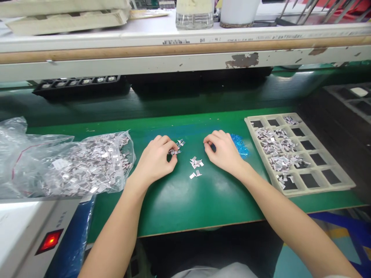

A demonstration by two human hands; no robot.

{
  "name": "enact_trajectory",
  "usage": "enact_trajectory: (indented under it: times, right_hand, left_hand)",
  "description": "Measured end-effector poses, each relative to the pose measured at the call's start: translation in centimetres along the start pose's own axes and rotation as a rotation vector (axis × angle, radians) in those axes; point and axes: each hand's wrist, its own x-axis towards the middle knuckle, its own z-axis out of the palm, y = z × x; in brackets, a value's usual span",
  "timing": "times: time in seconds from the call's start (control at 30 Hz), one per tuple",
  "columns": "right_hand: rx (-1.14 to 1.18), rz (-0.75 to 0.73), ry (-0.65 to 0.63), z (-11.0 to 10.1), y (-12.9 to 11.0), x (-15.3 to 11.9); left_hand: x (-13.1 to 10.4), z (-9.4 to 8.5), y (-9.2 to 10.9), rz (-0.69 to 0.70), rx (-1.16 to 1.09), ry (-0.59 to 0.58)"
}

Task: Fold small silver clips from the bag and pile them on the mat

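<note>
My left hand (156,158) is over the green mat with thumb and index finger closed around some small silver metal pieces (174,152); a few more stick out past the fingertips. Between my hands lie a loose cluster of the same flat metal pieces (196,162) and a small pair (195,175) nearer me. My right hand (223,151) is to the right of the cluster, its fingers curled in and thumb against the index finger. Whether anything is inside that pinch is hidden. A pile of small blue pieces (240,146) lies just behind the right hand.
At left, a clear plastic bag (131,148) spills metal pieces. A compartment tray (344,184) with metal pieces in several pockets stands right. A white machine (20,231) with a lit red switch (49,241) is front left. A shelf (145,68) crosses the back above black trays.
</note>
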Motion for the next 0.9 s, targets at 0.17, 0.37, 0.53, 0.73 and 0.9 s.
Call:
enact_trajectory:
  times: [0.17,0.37,0.53,0.73,0.9]
  right_hand:
    - [0.008,-0.006,-0.01,0.1,0.0,0.0]
    - [0.049,-0.011,-0.013,0.1,-0.6,-0.1]
    - [0.185,0.011,-0.065,-0.1,-1.4,-0.1]
    - [0.341,0.048,-0.139,-0.5,-1.5,0.2]
    - [0.437,0.039,-0.13,-0.7,-1.4,0.4]
  left_hand:
    - [-0.1,0.2,-1.0,0.014,0.01,-0.038]
    - [0.1,0.2,-0.3,0.091,-0.047,0.003]
    - [-0.1,0.8,1.7,0.168,-0.251,0.088]
    - [0.1,1.4,2.8,0.279,-0.339,0.175]
    - [0.3,1.4,2.6,0.351,-0.341,0.189]
